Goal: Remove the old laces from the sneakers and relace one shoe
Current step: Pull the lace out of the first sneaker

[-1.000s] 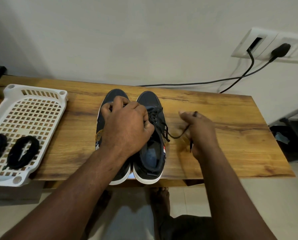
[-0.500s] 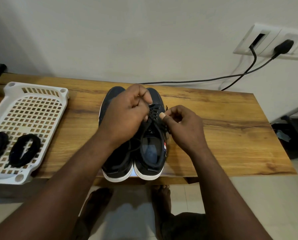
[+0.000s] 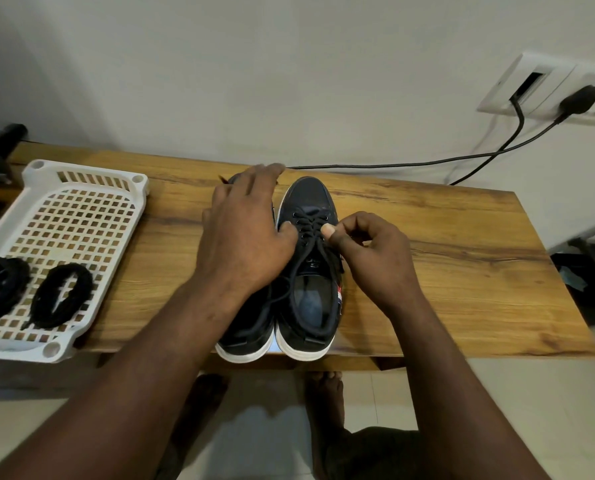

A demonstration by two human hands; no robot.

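Nearest me, the left sneaker (image 3: 244, 329) and right sneaker (image 3: 310, 195) stand with heels at the front edge of the surface (image 3: 462, 271), pressed side by side where both hands reach them. My left hand (image 3: 244, 237) lies flat over the left sneaker, fingers released and stretched toward its toe. I judge it pins the pair steady. My right hand (image 3: 372, 261) pinches the lace (image 3: 308, 221) beside the right sneaker's upper eyelets, probably to draw a crossing snug. Off to the left, two coiled black laces (image 3: 60, 296) sit in the white tray (image 3: 92, 202), parked out of the way. Farther back, a cable (image 3: 393, 164) runs to the wall socket (image 3: 545, 88).
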